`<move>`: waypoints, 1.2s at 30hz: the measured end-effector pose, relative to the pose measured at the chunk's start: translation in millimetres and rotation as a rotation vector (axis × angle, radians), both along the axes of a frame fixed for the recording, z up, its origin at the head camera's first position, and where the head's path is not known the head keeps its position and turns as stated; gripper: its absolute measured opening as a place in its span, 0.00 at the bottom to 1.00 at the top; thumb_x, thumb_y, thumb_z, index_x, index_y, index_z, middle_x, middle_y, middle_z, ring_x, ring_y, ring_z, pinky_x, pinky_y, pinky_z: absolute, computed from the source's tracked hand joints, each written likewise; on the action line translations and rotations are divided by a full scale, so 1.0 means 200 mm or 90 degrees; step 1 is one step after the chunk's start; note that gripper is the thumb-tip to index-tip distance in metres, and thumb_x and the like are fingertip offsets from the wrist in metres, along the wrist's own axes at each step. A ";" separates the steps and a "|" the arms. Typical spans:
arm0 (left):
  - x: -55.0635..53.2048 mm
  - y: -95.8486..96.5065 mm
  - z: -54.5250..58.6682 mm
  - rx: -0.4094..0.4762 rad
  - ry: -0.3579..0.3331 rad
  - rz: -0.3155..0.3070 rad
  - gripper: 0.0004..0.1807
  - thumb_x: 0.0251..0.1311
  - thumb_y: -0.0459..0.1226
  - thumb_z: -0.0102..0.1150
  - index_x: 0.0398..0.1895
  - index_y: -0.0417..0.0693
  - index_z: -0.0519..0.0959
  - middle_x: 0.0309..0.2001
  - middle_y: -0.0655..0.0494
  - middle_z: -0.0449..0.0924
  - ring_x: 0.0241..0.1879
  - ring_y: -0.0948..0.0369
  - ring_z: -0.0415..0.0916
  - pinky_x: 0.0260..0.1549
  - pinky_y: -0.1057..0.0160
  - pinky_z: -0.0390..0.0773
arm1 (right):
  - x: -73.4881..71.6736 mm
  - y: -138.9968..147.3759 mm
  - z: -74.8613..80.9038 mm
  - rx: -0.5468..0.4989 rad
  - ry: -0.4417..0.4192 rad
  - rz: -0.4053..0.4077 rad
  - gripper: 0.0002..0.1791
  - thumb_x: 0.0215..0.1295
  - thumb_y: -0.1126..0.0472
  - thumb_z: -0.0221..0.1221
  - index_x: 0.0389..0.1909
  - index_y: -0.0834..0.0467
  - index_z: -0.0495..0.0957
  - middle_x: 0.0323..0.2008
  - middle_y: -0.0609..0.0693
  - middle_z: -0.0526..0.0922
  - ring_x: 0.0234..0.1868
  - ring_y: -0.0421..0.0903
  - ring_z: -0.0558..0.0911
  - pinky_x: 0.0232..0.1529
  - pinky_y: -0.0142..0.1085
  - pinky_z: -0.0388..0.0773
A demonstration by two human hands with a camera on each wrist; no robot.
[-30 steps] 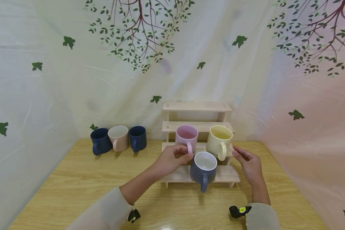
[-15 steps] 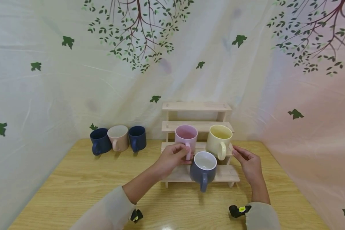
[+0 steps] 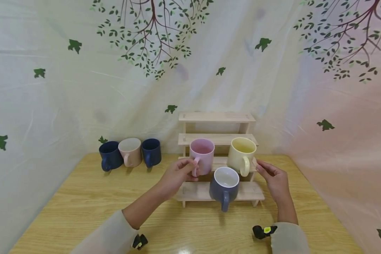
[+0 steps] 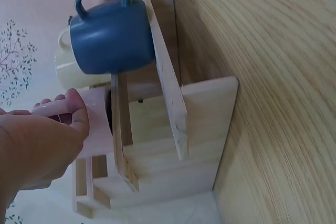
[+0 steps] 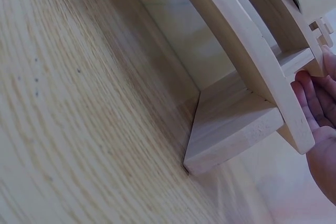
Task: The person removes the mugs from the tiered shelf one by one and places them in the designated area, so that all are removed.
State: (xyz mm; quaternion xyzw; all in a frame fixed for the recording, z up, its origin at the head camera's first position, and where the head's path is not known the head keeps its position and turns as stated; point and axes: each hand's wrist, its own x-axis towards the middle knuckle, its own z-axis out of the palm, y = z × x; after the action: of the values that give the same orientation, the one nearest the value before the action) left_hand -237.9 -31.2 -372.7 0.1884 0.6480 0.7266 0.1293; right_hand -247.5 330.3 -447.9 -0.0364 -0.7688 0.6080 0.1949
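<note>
My left hand (image 3: 176, 177) pinches the handle of a pink mug (image 3: 206, 159), at the left part of the second step from the bottom of a wooden stepped stand (image 3: 190, 193). The left wrist view shows the thumb and fingers round that handle, the mug (image 4: 98, 129) right at the step board. With thumb and fingertips, my right hand (image 3: 275, 181) pinches the right end of the same step; in the right wrist view the fingers (image 5: 307, 90) curl under the board. A yellow mug (image 3: 238, 158) stands beside it. On the lowest step sits a grey-blue mug (image 3: 220, 188), handle forward.
At the back left of the table (image 3: 92, 211) stand a navy mug (image 3: 114, 158), a beige-pink mug (image 3: 134, 155) and another navy mug (image 3: 155, 153). The upper two steps (image 3: 217, 117) bear no mugs. A leaf-printed cloth (image 3: 139, 98) hangs behind.
My left hand has taken hold of the pink mug's handle and shifted the mug to the left along the step. My right hand has stayed at the stand's edge.
</note>
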 end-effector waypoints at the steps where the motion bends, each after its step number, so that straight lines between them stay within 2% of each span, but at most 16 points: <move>1: 0.00 -0.01 0.00 0.003 0.002 0.001 0.17 0.78 0.41 0.53 0.32 0.36 0.74 0.41 0.48 0.76 0.44 0.53 0.79 0.48 0.57 0.85 | 0.00 0.00 0.00 0.000 0.001 0.000 0.27 0.68 0.52 0.68 0.61 0.66 0.80 0.44 0.32 0.86 0.45 0.30 0.83 0.47 0.20 0.79; 6: 0.01 -0.10 0.00 0.011 0.022 -0.011 0.20 0.79 0.41 0.51 0.32 0.31 0.71 0.41 0.46 0.76 0.42 0.54 0.79 0.47 0.58 0.84 | -0.01 0.00 -0.01 -0.001 0.006 0.001 0.27 0.68 0.53 0.68 0.60 0.66 0.80 0.44 0.33 0.86 0.45 0.30 0.83 0.47 0.20 0.79; 11: 0.02 -0.20 0.02 0.010 0.053 -0.014 0.20 0.79 0.40 0.50 0.38 0.27 0.73 0.37 0.48 0.77 0.42 0.51 0.78 0.49 0.54 0.84 | -0.01 0.00 -0.01 -0.002 0.006 0.000 0.26 0.68 0.53 0.68 0.60 0.66 0.80 0.44 0.32 0.86 0.45 0.30 0.83 0.47 0.20 0.79; 17: 0.05 -0.36 0.06 -0.019 0.088 0.011 0.21 0.79 0.41 0.51 0.47 0.24 0.74 0.37 0.48 0.77 0.42 0.50 0.79 0.48 0.56 0.86 | -0.01 0.00 -0.01 0.007 0.005 0.000 0.26 0.69 0.52 0.67 0.61 0.65 0.80 0.46 0.33 0.86 0.46 0.30 0.83 0.47 0.20 0.79; 23: 0.06 -0.53 0.08 -0.032 0.103 0.038 0.22 0.79 0.42 0.50 0.47 0.24 0.72 0.38 0.49 0.77 0.42 0.56 0.79 0.48 0.58 0.86 | -0.01 0.00 -0.01 0.005 0.007 0.000 0.26 0.68 0.53 0.67 0.60 0.65 0.80 0.45 0.33 0.86 0.46 0.30 0.83 0.47 0.20 0.79; 30: 0.07 -0.73 0.07 -0.005 0.142 0.061 0.20 0.80 0.38 0.49 0.44 0.21 0.71 0.37 0.50 0.78 0.41 0.57 0.80 0.46 0.58 0.86 | -0.01 0.00 -0.01 -0.010 0.003 -0.001 0.26 0.68 0.54 0.68 0.60 0.66 0.80 0.44 0.34 0.87 0.45 0.31 0.83 0.46 0.20 0.79; 33: 0.07 -0.82 0.05 0.009 0.143 0.068 0.17 0.80 0.36 0.48 0.43 0.23 0.73 0.37 0.51 0.79 0.40 0.58 0.80 0.44 0.59 0.87 | -0.01 0.01 -0.01 0.000 0.003 -0.002 0.26 0.69 0.54 0.68 0.60 0.65 0.80 0.46 0.35 0.87 0.45 0.31 0.83 0.47 0.20 0.79; 36: 0.08 -0.91 0.02 0.021 0.140 0.074 0.14 0.80 0.34 0.47 0.41 0.32 0.78 0.37 0.51 0.80 0.40 0.59 0.81 0.45 0.60 0.87 | 0.00 0.01 -0.01 0.003 0.003 -0.002 0.26 0.69 0.53 0.67 0.61 0.65 0.80 0.47 0.36 0.87 0.46 0.31 0.83 0.47 0.21 0.80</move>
State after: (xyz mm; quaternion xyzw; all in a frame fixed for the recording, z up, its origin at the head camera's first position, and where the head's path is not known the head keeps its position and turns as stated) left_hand -222.0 -213.1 -368.1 0.2314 0.6562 0.7181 0.0117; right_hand -248.4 332.1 -449.8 -0.0357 -0.7695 0.6062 0.1977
